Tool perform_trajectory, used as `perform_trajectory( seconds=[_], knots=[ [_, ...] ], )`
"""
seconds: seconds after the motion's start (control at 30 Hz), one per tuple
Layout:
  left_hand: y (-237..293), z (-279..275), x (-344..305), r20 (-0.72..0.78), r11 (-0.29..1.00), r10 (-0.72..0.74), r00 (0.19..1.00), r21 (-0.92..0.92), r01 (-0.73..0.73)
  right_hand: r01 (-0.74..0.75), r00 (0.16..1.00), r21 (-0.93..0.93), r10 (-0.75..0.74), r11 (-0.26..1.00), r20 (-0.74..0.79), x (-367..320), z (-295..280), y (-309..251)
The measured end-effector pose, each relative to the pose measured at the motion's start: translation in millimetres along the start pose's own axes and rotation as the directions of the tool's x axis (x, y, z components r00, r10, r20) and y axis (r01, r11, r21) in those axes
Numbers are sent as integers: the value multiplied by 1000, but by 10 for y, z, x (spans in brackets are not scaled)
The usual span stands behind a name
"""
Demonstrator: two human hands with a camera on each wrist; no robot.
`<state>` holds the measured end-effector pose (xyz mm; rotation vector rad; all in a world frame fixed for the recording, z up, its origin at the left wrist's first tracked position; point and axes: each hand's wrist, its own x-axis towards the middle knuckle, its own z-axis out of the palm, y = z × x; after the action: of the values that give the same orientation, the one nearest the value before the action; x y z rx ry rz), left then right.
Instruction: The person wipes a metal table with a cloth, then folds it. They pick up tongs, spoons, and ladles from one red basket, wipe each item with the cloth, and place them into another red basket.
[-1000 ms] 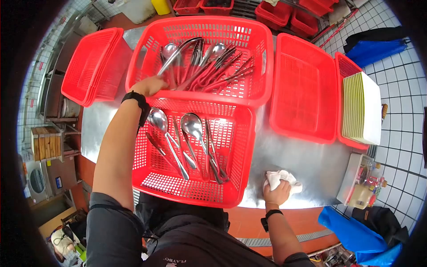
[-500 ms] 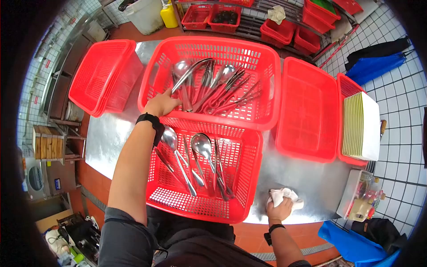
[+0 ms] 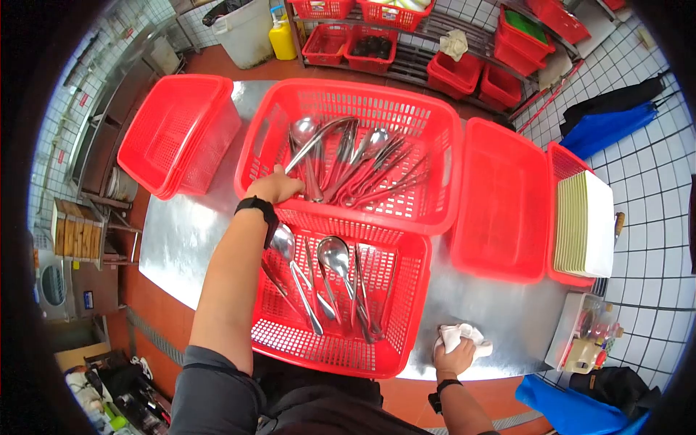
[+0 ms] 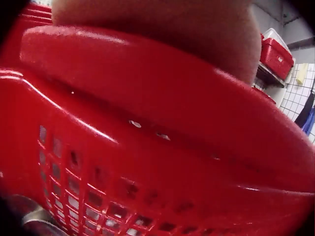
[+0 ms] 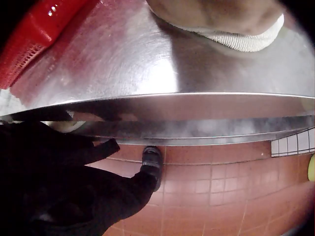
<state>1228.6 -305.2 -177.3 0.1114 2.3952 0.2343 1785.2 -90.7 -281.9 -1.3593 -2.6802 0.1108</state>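
In the head view, my left hand (image 3: 275,187) grips the near left rim of the upper red basket (image 3: 348,221); its fingers are partly hidden inside. Ladles (image 3: 375,139), red-toned tongs (image 3: 362,177) and a long curved metal handle (image 3: 319,141) lie in that basket, the handle's lower end close to my fingers. Directly in front stands the lower red basket (image 3: 417,290), with two big spoons (image 3: 333,254) and several long metal utensils. My right hand (image 3: 455,357) holds a bunched white cloth (image 3: 464,333) against the steel table (image 3: 500,312), near its front edge.
A stack of red baskets (image 3: 174,130) stands at the left. To the right are a red tray (image 3: 502,203), a stack of pale square plates (image 3: 593,225) and a bin of bottles (image 3: 583,330). Shelves with red crates (image 3: 453,72) line the back.
The head view has tilted up, so table and baskets sit lower and more shelving shows. My left hand stays on the same part of the rim, my right hand on the cloth.
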Motion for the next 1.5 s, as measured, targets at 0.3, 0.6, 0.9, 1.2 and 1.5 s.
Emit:
perform_trajectory(
  seconds=[0.3,0.6,0.9,1.2,1.5],
  knots=[
    [194,-63,-333,-161,994,-18,987,100,34,-33,997,25,31,999,65,3,-60,-17],
    [241,-62,-398,-223,996,-1,975,85,21,-62,993,25,59,998,98,-12,-36,14],
    [247,-4,-444,-343,997,-7,939,65,32,26,999,87,-27,996,17,-9,19,95],
    [214,67,-346,-394,991,34,918,132,20,22,997,79,-28,997,75,-113,15,151],
    [141,98,-312,-463,997,47,885,77,-13,22,999,92,-18,995,-38,-123,-9,98]
  ],
)
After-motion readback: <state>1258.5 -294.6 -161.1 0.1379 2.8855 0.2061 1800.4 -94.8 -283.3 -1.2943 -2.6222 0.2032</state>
